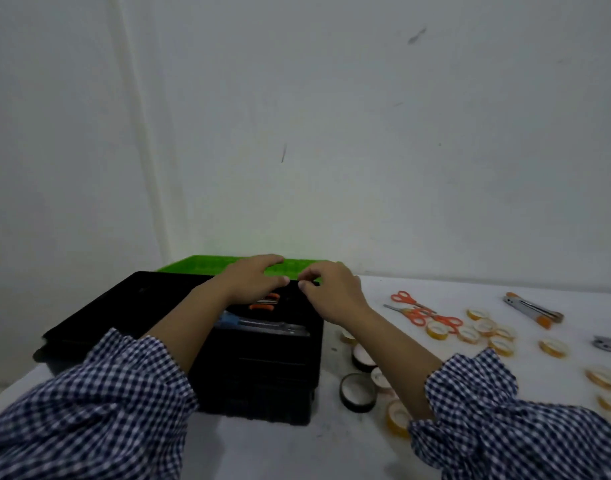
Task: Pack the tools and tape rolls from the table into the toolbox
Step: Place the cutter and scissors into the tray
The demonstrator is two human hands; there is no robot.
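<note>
Could close toolbox (pixel 262 368) early with left grip (pixel 252 282) loose and empty, right grip (pixel 331 292) curled (holding anything? can't tell), scissors (pixel 421 311) and tape rolls (pixel 484 327) unpacked on counter (pixel 297 452).

Dressed in a loose shirt of fine navy-and-white gingham check. Wide, crumpled left sleeve (pixel 89 410) and right sleeve (pixel 505 427), each ending in a gathered, frilled cuff partway along the forearm. Bare forearms beyond the cuffs.

The black toolbox (pixel 262 372) sits open, orange-handled tools (pixel 261 307) inside; right of it lie orange scissors (pixel 422 311), yellow tape rolls (pixel 484 332), black tape rolls (pixel 357 393), a grey metal tool (pixel 534 310)
</note>
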